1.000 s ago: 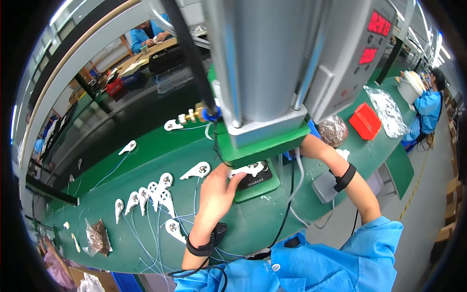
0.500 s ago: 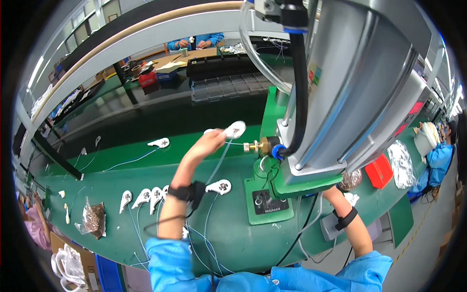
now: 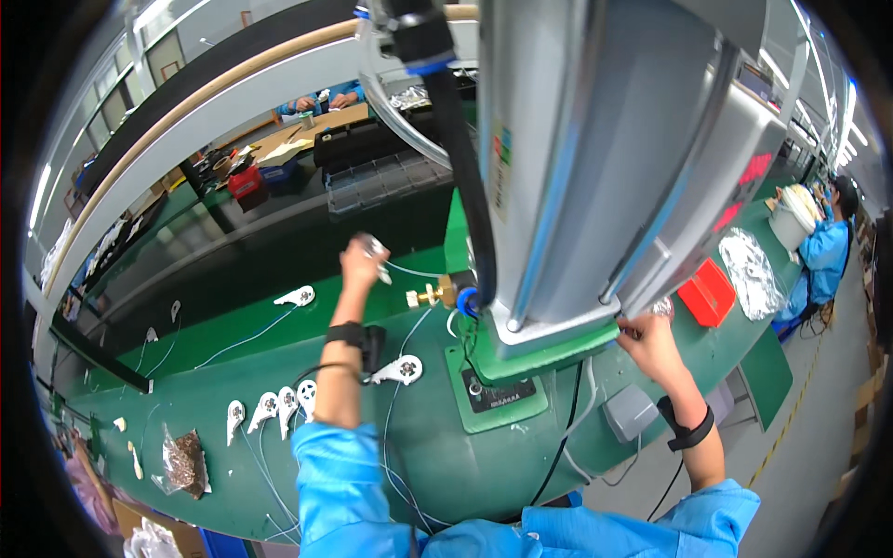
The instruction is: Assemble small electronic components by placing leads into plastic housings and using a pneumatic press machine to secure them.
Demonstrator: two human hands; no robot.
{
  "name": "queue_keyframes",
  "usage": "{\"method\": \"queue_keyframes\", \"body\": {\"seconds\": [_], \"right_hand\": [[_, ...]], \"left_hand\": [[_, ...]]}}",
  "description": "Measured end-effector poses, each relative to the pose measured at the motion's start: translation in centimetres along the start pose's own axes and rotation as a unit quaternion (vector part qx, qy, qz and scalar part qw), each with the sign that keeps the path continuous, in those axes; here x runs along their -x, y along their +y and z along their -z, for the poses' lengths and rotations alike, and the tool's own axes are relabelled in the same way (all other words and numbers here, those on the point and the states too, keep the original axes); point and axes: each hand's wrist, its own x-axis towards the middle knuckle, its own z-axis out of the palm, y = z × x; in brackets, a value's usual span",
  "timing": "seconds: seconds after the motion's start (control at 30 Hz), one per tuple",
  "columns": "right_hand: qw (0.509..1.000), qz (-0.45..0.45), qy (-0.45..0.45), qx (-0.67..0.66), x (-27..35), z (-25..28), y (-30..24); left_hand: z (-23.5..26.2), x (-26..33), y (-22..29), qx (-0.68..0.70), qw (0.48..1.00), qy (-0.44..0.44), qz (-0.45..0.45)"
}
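Note:
My left hand point(image 3: 358, 267) is raised over the far part of the bench, closed on a white plastic part point(image 3: 374, 247) with a thin cable. The part is blurred and partly hidden by my fingers. My right hand point(image 3: 656, 346) is at the right side of the grey and green press point(image 3: 567, 186). Its fingers are bent together near a bag of small parts point(image 3: 662, 307); whatever they hold is hidden. A white disc-headed part point(image 3: 406, 369) with a cable lies just left of the press base point(image 3: 502, 409). Several similar parts point(image 3: 266, 409) lie in a row left of my left forearm.
Another cabled white part point(image 3: 299, 296) lies farther back. A bag of small brown pieces point(image 3: 188, 462) is at the left. Beyond my right hand are a red bin point(image 3: 707, 293) and clear plastic wrap point(image 3: 755, 272). A grey box point(image 3: 630, 413) sits near the front edge. Co-workers sit beyond.
My left hand has moved left with the white part, whose face has turned. My right hand has come further into view beside the press. The whole view has shifted.

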Motion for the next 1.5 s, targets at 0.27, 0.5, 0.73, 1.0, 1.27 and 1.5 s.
{"method": "queue_keyframes", "body": {"seconds": [0.27,0.5,0.73,1.0,1.27,1.5], "right_hand": [[0.952,-0.062,-0.06,-0.294,0.3,0.6,0.7],[0.902,-0.011,-0.155,-0.402,0.2,-2.2,-1.4],[0.886,0.044,-0.182,-0.423,-0.2,-4.8,-2.9],[0.895,0.123,-0.116,-0.414,-1.0,-5.8,-4.9],[0.932,0.17,-0.109,-0.302,-2.1,-9.5,-3.5],[0.929,0.142,-0.121,-0.321,-1.9,-8.4,-4.1]], "left_hand": [[22.2,12.9,10.4,0.322,0.912,0.237,-0.085],[13.0,22.5,16.8,0.291,0.937,-0.119,-0.154],[10.3,22.3,20.5,0.216,0.941,-0.179,-0.191],[10.7,21.1,20.7,0.216,0.931,-0.217,-0.198],[10.4,21.1,20.4,0.201,0.937,-0.244,-0.148],[9.3,20.5,18.6,0.154,0.936,-0.248,-0.196]]}}
